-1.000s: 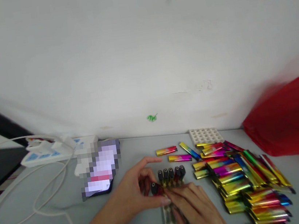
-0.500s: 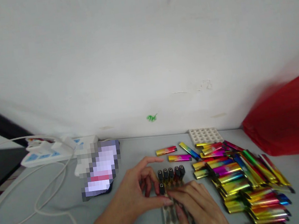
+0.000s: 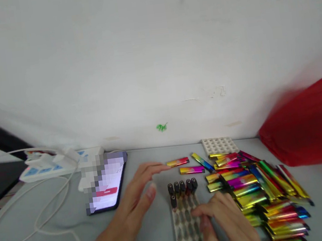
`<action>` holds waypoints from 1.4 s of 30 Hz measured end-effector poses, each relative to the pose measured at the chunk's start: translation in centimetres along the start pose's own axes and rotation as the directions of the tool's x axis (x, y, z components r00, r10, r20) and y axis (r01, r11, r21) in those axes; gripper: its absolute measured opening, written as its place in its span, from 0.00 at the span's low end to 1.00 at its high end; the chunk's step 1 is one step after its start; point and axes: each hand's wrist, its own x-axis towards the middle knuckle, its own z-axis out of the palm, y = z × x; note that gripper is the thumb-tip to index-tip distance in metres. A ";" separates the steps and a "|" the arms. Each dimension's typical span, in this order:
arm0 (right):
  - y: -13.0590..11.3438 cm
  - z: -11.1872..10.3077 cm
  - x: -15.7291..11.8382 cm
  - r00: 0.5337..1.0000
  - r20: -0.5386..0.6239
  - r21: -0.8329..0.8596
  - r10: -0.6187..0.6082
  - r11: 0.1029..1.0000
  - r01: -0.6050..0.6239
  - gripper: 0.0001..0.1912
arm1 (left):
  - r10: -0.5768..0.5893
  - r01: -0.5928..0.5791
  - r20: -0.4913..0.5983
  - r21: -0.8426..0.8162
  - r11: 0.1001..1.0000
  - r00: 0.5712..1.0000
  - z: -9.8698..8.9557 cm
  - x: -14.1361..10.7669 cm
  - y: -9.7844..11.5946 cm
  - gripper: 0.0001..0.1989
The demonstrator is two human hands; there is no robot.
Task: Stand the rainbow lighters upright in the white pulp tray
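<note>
A grey table (image 3: pixel 157 235) runs up to a scuffed white wall (image 3: pixel 153 58) with a small green mark (image 3: pixel 162 127). On the table's left lie a power strip (image 3: pixel 44 170), a looping white cable (image 3: pixel 55 230) and a phone (image 3: pixel 106 185) with its screen lit. A red bag (image 3: pixel 310 128) stands at the right, against the wall, and a pale spare tray (image 3: pixel 219 143) lies between it and the phone. A heap of shiny lighters (image 3: pixel 250 200) covers the right side. Nearer the middle is the holed tray (image 3: pixel 176 229), six black-topped lighters (image 3: pixel 182 186) upright at its far end. The left hand (image 3: pixel 136 201) is spread and holds nothing; the right hand (image 3: pixel 224 221) is at the tray's right edge, whether gripping it I cannot tell
</note>
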 end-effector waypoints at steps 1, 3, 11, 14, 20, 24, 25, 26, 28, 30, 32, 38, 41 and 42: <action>0.0 -0.1 0.1 1.000 -0.003 0.003 0.005 1.000 -0.005 0.16 | 0.008 -0.008 -0.002 0.077 0.997 1.000 0.2 0.1 -0.2 0.22; -0.1 -0.1 0.1 1.000 -0.005 0.008 0.008 1.000 -0.008 0.16 | 0.030 -0.030 0.003 0.225 0.974 1.000 0.8 0.3 -1.0 0.24; 0.1 -0.3 0.2 0.999 0.029 -0.015 -0.031 0.999 0.031 0.17 | 0.195 -0.254 0.163 0.612 0.749 0.967 1.0 1.0 -3.6 0.31; 0.2 -0.4 0.3 0.998 0.044 -0.056 -0.053 0.997 0.055 0.17 | 0.234 -0.236 0.095 0.670 0.704 0.968 0.4 1.0 -2.7 0.22; 0.2 -0.4 0.2 0.988 0.075 -0.110 -0.135 0.984 0.143 0.18 | 0.192 -0.114 -0.032 0.704 0.701 0.981 1.0 0.9 -1.1 0.12; 0.7 0.0 0.2 0.970 0.084 -0.106 -0.228 0.966 0.236 0.20 | -0.029 0.079 -0.083 0.691 0.719 0.996 1.9 0.9 -1.1 0.08; 0.8 0.3 0.2 0.967 0.053 -0.099 -0.249 0.962 0.254 0.19 | -0.084 0.130 -0.100 0.678 0.723 0.991 1.9 0.9 -1.2 0.08; 0.8 0.5 0.3 0.965 0.013 -0.092 -0.260 0.961 0.261 0.19 | -0.121 0.166 -0.114 0.665 0.728 0.986 1.9 0.9 -1.3 0.08; 0.7 1.0 0.4 0.966 -0.059 -0.082 -0.251 0.966 0.246 0.18 | -0.146 0.191 -0.124 0.655 0.731 0.982 1.6 0.7 -1.6 0.09; 0.5 1.2 0.6 0.970 -0.085 -0.080 -0.226 0.972 0.219 0.17 | -0.124 0.173 -0.121 0.677 0.715 0.985 1.3 0.5 -1.8 0.11; 0.4 0.9 0.8 0.968 -0.054 -0.080 -0.245 0.967 0.241 0.17 | -0.091 0.166 -0.143 0.722 0.672 0.986 1.2 0.1 -1.8 0.13; 0.7 -0.5 1.2 0.958 0.036 -0.095 -0.284 0.953 0.286 0.17 | -0.055 0.246 -0.255 0.821 0.515 0.965 1.9 -0.6 -1.4 0.17; 1.0 -0.6 0.8 0.957 0.058 -0.103 -0.283 0.952 0.288 0.16 | -0.013 0.253 -0.304 0.770 0.586 0.953 2.3 -0.3 -0.8 0.18; 1.1 -0.5 0.7 0.956 0.067 -0.097 -0.286 0.952 0.292 0.16 | 0.030 0.251 -0.346 0.737 0.628 0.938 2.3 -0.2 -0.6 0.17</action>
